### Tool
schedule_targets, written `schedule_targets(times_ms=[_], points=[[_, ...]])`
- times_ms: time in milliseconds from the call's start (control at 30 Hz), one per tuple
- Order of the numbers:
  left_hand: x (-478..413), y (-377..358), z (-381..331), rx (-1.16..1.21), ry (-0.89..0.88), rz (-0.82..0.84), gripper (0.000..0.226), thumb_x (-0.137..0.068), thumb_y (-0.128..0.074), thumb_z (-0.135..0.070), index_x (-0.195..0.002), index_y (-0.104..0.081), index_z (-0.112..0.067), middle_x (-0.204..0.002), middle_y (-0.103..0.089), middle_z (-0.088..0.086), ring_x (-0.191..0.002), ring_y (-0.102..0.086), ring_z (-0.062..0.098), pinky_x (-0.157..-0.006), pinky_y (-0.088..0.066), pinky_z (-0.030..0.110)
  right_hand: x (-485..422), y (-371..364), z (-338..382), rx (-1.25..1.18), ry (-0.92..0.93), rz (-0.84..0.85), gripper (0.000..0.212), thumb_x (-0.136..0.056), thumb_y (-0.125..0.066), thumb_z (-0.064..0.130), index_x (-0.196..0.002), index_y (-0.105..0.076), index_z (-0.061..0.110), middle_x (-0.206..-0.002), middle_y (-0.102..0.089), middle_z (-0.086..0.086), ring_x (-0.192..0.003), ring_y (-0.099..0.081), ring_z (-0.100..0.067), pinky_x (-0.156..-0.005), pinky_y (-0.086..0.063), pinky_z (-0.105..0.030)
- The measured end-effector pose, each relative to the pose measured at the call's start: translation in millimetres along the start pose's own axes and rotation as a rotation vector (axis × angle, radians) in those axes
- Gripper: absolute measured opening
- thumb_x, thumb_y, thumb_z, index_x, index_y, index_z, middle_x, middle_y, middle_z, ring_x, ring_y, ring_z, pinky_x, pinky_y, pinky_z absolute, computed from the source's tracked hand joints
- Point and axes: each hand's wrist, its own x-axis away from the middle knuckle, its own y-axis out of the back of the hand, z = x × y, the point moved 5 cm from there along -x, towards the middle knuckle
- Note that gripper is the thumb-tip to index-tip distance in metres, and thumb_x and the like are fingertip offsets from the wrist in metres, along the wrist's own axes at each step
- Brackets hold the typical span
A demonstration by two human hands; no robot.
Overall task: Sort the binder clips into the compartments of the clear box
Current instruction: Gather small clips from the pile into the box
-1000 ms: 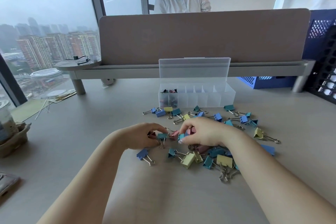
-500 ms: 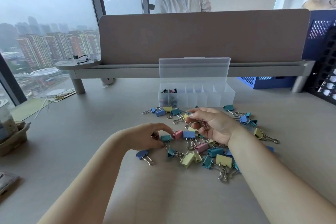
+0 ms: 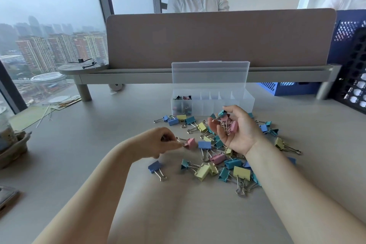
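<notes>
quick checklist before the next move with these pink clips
1. Left hand pinches the pink clip by its wire handle: ok.
2. Right hand is cupped palm up around the held pink clips: ok.
3. Only one colour in that palm: not ok, a teal clip sits at the fingertips.
4. Lid of the clear box stands open: ok.
5. Which compartment takes pink: cannot tell; only the left-end ones hold anything.
6. Way to the box: ok, only loose clips lie flat on the table.
</notes>
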Motion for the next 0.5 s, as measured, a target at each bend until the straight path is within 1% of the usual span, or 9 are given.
schedule_targets(times_ms=[67, 100, 167, 200, 267, 333, 400, 433, 500], points=[[4.7, 3.0, -2.8, 0.421, 0.018, 0.022, 0.049, -0.073, -0.067, -0.047, -0.098, -0.058, -0.006, -0.077, -0.046, 0.003, -0.06, -0.038, 0.01, -0.047, -0.035, 0.017, 2.9, -1.2, 1.5, -0.042, 0.003, 0.013, 0.019, -0.087, -0.058, 0.023, -0.09, -0.059, 0.004, -0.086, -0.067, -0.018, -0.072, -0.069, -0.025, -0.044, -0.054, -0.021], [6.7, 4.5, -4.7, 0.602, 0.002, 0.035, 0.044, -0.074, -0.065, -0.042, -0.097, -0.057, -0.006, -0.078, -0.044, 0.003, -0.059, -0.037, 0.009, -0.044, -0.033, 0.015, 4.8, -2.1, 2.7, -0.038, 0.004, 0.016, 0.019, -0.087, -0.058, 0.023, -0.09, -0.062, 0.004, -0.085, -0.066, -0.016, -0.069, -0.069, -0.022, -0.044, -0.054, -0.022], [11.2, 4.5, -9.8, 0.896, -0.02, 0.078, 0.037, -0.077, -0.064, -0.036, -0.097, -0.054, -0.006, -0.079, -0.046, 0.003, -0.057, -0.039, 0.007, -0.04, -0.035, 0.012, 8.5, -3.4, 4.5, 0.017, 0.01, 0.026, 0.018, -0.083, -0.064, 0.024, -0.09, -0.065, 0.008, -0.079, -0.063, -0.01, -0.059, -0.064, -0.015, -0.041, -0.052, -0.019], [14.0, 3.4, -13.7, 1.012, -0.008, 0.099, 0.04, -0.076, -0.064, -0.035, -0.1, -0.052, -0.004, -0.079, -0.05, 0.004, -0.055, -0.041, 0.006, -0.039, -0.039, 0.011, 9.8, -3.4, 5.4, 0.076, 0.022, 0.034, 0.018, -0.08, -0.068, 0.023, -0.092, -0.064, 0.01, -0.076, -0.061, -0.007, -0.054, -0.06, -0.012, -0.039, -0.049, -0.017], [18.1, -2.1, -19.0, 1.185, 0.049, 0.102, 0.044, -0.077, -0.064, -0.03, -0.105, -0.051, 0.002, -0.073, -0.058, 0.007, -0.05, -0.049, 0.007, -0.04, -0.047, 0.013, 13.7, -1.9, 8.8, 0.332, 0.092, 0.042, 0.025, -0.073, -0.073, 0.018, -0.095, -0.062, 0.011, -0.075, -0.058, -0.004, -0.048, -0.048, -0.009, -0.036, -0.04, -0.015], [21.0, -7.5, -19.5, 1.314, 0.114, 0.052, 0.036, -0.084, -0.063, -0.02, -0.106, -0.05, 0.006, -0.073, -0.061, 0.012, -0.048, -0.056, 0.007, -0.044, -0.052, 0.015, 22.1, -3.2, 11.3, 0.751, 0.188, 0.033, 0.027, -0.074, -0.076, 0.013, -0.098, -0.063, 0.012, -0.078, -0.056, -0.002, -0.05, -0.04, -0.009, -0.042, -0.034, -0.019], [23.1, -12.8, -18.5, 1.411, 0.151, 0.03, 0.027, -0.089, -0.059, -0.011, -0.109, -0.05, 0.003, -0.073, -0.063, 0.015, -0.047, -0.059, 0.006, -0.044, -0.051, 0.014, 32.8, -6.2, 14.3, 1.149, 0.275, 0.016, 0.023, -0.077, -0.078, 0.017, -0.096, -0.065, 0.019, -0.083, -0.057, 0.003, -0.058, -0.045, -0.009, -0.054, -0.037, -0.021], [24.1, -15.4, -18.3, 1.445, 0.162, 0.031, 0.026, -0.089, -0.058, -0.007, -0.111, -0.051, 0.004, -0.072, -0.064, 0.015, -0.048, -0.06, 0.006, -0.044, -0.051, 0.014, 38.3, -8.3, 14.5, 1.282, 0.288, 0.037, 0.023, -0.077, -0.079, 0.021, -0.095, -0.065, 0.022, -0.083, -0.056, 0.005, -0.064, -0.048, -0.008, -0.058, -0.039, -0.02], [27.3, -19.6, -17.7, 1.497, 0.191, 0.02, 0.023, -0.088, -0.056, 0.0, -0.109, -0.055, 0.009, -0.077, -0.065, 0.018, -0.054, -0.065, 0.01, -0.046, -0.053, 0.016, 47.3, -11.3, 9.8, 1.443, 0.226, 0.133, 0.025, -0.075, -0.08, 0.028, -0.096, -0.066, 0.027, -0.082, -0.056, 0.007, -0.07, -0.051, -0.007, -0.059, -0.041, -0.018]])
